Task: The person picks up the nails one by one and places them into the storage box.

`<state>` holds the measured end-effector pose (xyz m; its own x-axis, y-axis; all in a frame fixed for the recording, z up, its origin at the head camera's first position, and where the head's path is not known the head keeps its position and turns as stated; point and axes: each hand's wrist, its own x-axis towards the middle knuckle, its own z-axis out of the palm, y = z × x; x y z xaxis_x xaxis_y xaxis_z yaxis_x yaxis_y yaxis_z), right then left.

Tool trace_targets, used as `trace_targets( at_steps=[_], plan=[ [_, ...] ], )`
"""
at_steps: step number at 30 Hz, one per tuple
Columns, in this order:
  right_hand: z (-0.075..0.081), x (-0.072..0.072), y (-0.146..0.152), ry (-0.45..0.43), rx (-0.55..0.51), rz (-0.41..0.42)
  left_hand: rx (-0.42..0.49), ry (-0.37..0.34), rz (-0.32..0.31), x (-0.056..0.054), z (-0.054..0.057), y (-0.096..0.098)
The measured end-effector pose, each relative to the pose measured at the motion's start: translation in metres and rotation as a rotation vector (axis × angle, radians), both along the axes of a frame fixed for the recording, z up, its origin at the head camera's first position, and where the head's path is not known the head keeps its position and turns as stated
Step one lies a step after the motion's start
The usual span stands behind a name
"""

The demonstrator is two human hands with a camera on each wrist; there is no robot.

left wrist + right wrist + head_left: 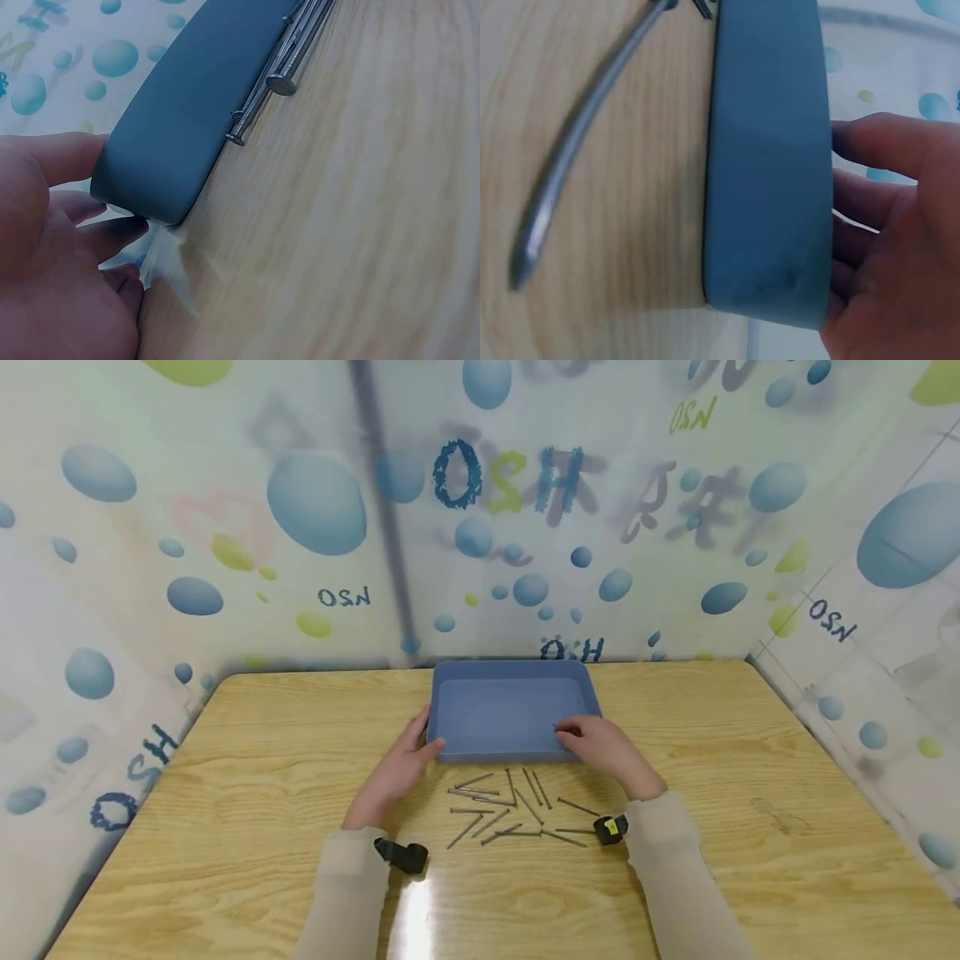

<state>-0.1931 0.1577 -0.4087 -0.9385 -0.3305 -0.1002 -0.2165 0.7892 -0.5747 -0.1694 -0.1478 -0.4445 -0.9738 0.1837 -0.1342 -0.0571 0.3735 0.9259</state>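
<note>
A shallow blue tray sits at the back of the wooden table. My left hand grips its front left corner, thumb at the front rim and fingers along the side; the left wrist view shows this hand around the corner. Over the front right part of the tray, my right hand has its fingertips pinched together, with a small dark end of a nail poking out. In the right wrist view, the tray wall partly hides the right fingers. Several loose nails lie in front of the tray.
The wooden table reaches back to a wall sheet patterned with blue and green drops. Below the right wrist, nails lie close to the black wrist camera. Another camera is worn on the left wrist.
</note>
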Motion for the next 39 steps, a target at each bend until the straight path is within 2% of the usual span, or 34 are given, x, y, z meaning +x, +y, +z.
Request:
trace_targets(
  at_steps=[9, 20, 33, 39],
  plan=[
    [-0.007, 0.004, -0.007, 0.061, 0.124, 0.024, 0.008, -0.005, 0.006, -0.001, -0.002, 0.0],
    [-0.005, 0.007, -0.013, 0.038, 0.191, 0.018, 0.019, 0.022, -0.001, -0.003, -0.004, -0.001],
    [-0.005, 0.006, -0.013, 0.041, 0.177, 0.022, 0.013, 0.02, 0.013, -0.001, -0.001, -0.001],
    [-0.002, 0.005, -0.007, 0.003, 0.092, 0.022, 0.03, 0.011, 0.018, -0.001, -0.001, 0.001]
  ],
)
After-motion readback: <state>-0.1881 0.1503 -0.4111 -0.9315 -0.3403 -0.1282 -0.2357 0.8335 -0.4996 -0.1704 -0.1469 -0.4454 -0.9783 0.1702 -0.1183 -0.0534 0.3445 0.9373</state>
